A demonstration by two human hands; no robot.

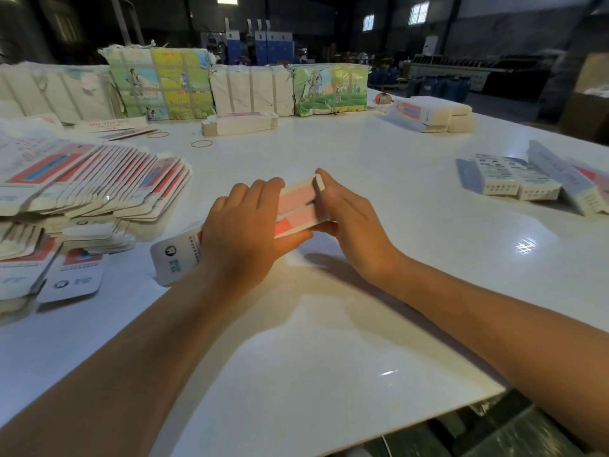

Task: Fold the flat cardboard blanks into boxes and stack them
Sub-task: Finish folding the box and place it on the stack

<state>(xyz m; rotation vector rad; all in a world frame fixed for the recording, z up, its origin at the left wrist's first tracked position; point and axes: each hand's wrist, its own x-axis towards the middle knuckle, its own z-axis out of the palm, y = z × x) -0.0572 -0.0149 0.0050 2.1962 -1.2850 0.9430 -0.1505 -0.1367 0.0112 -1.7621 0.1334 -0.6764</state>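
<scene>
A glossy white counter (329, 324) stands in a dim warehouse. At its middle, both hands hold a pink-and-white box (298, 207), long axis running near-left to far-right. The left hand (244, 225) wraps over it, hiding its middle; the right hand (349, 219) seems to press the far end flap, blurred.

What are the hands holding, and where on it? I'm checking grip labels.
One cardboard box blank, half folded. The left hand grips its middle from above; the right hand pinches its far end flap.
</scene>
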